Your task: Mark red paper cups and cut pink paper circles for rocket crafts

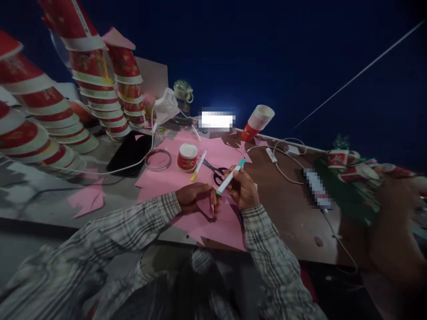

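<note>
My left hand [190,198] has its fingers closed on a small folded piece of pink paper [207,206], above the table's front edge. Held in my right hand [247,189] is a white felt-tip marker [228,180] with green at its lower end and teal at its upper end. The lower end sits close to my left fingertips; whether they touch, I cannot tell. Just beyond lie black-handled scissors [219,176], partly behind my right hand, and a white marker with a yellow end [199,166]. A short red-and-white paper cup [187,159] stands on pink paper sheets [154,178].
Tall stacks of red-and-white cups [98,89] rise at left beside a black flat device [130,155]. A clear ring [158,160], bottle [183,95] and tilted cup stack [257,122] lie farther back. White cables [293,181] cross the table. Another person's blurred arm [396,226] is at right.
</note>
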Motion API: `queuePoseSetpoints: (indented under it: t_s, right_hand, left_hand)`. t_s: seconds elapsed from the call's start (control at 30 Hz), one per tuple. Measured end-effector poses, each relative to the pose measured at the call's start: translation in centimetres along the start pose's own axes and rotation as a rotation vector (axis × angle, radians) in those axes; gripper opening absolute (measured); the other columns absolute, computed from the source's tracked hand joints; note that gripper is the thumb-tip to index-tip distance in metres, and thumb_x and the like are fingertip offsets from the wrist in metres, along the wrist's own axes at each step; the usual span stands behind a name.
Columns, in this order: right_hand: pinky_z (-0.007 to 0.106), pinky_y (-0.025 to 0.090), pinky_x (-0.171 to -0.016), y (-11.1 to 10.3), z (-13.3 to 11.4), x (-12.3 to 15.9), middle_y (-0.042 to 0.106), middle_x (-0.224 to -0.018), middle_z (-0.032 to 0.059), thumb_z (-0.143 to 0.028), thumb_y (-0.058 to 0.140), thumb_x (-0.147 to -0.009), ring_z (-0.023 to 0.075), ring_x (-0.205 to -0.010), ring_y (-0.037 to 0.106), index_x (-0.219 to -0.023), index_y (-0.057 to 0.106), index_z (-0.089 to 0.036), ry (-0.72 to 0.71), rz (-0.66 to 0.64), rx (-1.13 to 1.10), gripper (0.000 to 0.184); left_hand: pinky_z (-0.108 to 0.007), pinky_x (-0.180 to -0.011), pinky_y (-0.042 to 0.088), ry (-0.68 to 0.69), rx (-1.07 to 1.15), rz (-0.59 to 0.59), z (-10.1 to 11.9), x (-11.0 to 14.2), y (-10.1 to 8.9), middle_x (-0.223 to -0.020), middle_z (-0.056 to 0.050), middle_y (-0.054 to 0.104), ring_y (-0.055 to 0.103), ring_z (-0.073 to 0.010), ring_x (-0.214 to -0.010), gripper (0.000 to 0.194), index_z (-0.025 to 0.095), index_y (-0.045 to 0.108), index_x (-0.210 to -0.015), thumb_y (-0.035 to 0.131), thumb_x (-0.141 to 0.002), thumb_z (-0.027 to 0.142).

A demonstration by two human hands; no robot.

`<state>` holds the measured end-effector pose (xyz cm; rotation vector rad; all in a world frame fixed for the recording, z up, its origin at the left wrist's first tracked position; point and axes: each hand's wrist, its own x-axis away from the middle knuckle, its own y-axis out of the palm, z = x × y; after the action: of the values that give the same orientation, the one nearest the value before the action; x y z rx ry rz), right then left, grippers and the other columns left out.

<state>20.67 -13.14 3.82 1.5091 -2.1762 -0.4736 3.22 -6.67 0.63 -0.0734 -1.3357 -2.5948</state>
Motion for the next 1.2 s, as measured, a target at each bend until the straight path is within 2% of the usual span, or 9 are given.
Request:
queuePoseSetpoints:
  t_s: [0.07, 0.17, 0.3, 0.4, 0.57, 0.87, 1.0, 1.1, 1.2]
  right_hand:
    - [0.016, 0.044, -0.042, 0.3, 0.4, -0.2, 0.065, -0.067, -0.0066, -0.039, 0.089, -0.064, 0.0039, -0.047, 0.047, -0.079, 0.061, -0.022, -0.002, -0.012, 0.008, 0.036]
    - [0.018, 0.043, -0.041, 0.7, 0.8, -0.4, 0.065, -0.066, -0.0069, -0.040, 0.090, -0.063, 0.0050, -0.045, 0.048, -0.076, 0.061, -0.022, -0.012, -0.017, 0.026, 0.036]
    - [0.019, 0.044, -0.043, 1.0, 0.9, -0.5, 0.065, -0.065, -0.0068, -0.040, 0.091, -0.062, 0.0057, -0.047, 0.050, -0.073, 0.063, -0.022, -0.046, 0.007, 0.063, 0.035]
    - [0.018, 0.046, -0.047, 0.6, 0.7, -0.6, 0.066, -0.065, -0.0047, -0.049, 0.092, -0.061, 0.0066, -0.053, 0.054, -0.071, 0.068, -0.022, -0.071, 0.114, 0.067, 0.038]
    - [0.018, 0.051, -0.054, -0.4, 0.7, -0.8, 0.067, -0.068, -0.0031, -0.059, 0.094, -0.053, 0.0079, -0.062, 0.059, -0.071, 0.074, -0.021, -0.094, 0.263, 0.032, 0.046]
    - [0.024, 0.056, -0.059, -0.6, 1.3, -0.8, 0.063, -0.064, -0.0038, -0.057, 0.091, -0.063, 0.0095, -0.059, 0.058, -0.070, 0.070, -0.021, -0.065, 0.205, 0.036, 0.042]
    - [0.022, 0.050, -0.049, -1.7, 0.0, -1.0, 0.050, -0.055, -0.0084, -0.057, 0.088, -0.069, 0.0066, -0.048, 0.047, -0.073, 0.068, -0.023, -0.087, 0.203, -0.045, 0.040]
    - [0.019, 0.046, -0.046, -2.7, -0.9, -1.2, 0.045, -0.051, -0.0108, -0.055, 0.089, -0.070, 0.0045, -0.043, 0.041, -0.079, 0.070, -0.023, -0.148, 0.233, -0.041, 0.038]
    - [0.019, 0.051, -0.050, -3.1, -1.2, -1.3, 0.056, -0.056, -0.0094, -0.053, 0.091, -0.066, 0.0040, -0.046, 0.048, -0.082, 0.072, -0.022, -0.197, 0.277, -0.010, 0.039]
  left_hand:
    - [-0.036, -0.066, 0.061, 0.022, -0.041, 0.075, 0.0, 0.1, 0.1, -0.082, -0.013, 0.073, 0.073, -0.0239, -0.072, 0.044, 0.005, 0.072, -0.086, 0.084, -0.079, 0.047]
    - [-0.030, -0.063, 0.059, 0.044, -0.083, 0.130, 0.1, 0.1, 0.3, -0.081, -0.010, 0.074, 0.072, -0.0207, -0.067, 0.048, 0.008, 0.070, -0.100, 0.090, -0.072, 0.042]
    - [-0.027, -0.062, 0.056, 0.002, -0.108, 0.211, 0.2, 0.0, 0.3, -0.078, -0.008, 0.072, 0.070, -0.0171, -0.064, 0.048, 0.008, 0.070, -0.093, 0.093, -0.069, 0.042]
    - [-0.027, -0.063, 0.055, -0.022, -0.120, 0.242, 0.0, 0.0, 0.4, -0.078, -0.009, 0.071, 0.070, -0.0169, -0.065, 0.046, 0.007, 0.070, -0.087, 0.092, -0.069, 0.044]
    - [-0.029, -0.068, 0.055, -0.068, -0.085, 0.132, -0.4, 0.1, 0.7, -0.079, -0.012, 0.073, 0.070, -0.0182, -0.069, 0.050, 0.007, 0.070, -0.080, 0.093, -0.065, 0.049]
    - [-0.037, -0.085, 0.055, -0.067, -0.212, 0.049, -1.0, 0.1, 0.4, -0.078, -0.010, 0.071, 0.066, -0.0188, -0.076, 0.055, 0.009, 0.072, -0.079, 0.084, -0.073, 0.063]
    - [-0.037, -0.085, 0.054, -0.074, -0.280, -0.011, -1.1, 0.3, 0.3, -0.078, -0.009, 0.071, 0.065, -0.0194, -0.076, 0.064, 0.011, 0.073, -0.084, 0.079, -0.073, 0.074]
    - [-0.036, -0.083, 0.054, -0.103, -0.362, -0.115, -0.8, 0.5, 0.1, -0.084, -0.011, 0.072, 0.066, -0.0219, -0.081, 0.071, 0.012, 0.075, -0.091, 0.075, -0.072, 0.080]
    - [-0.037, -0.085, 0.055, -0.153, -0.469, -0.274, -0.3, 0.7, 0.0, -0.088, -0.012, 0.072, 0.069, -0.0273, -0.091, 0.076, 0.011, 0.077, -0.099, 0.070, -0.074, 0.082]
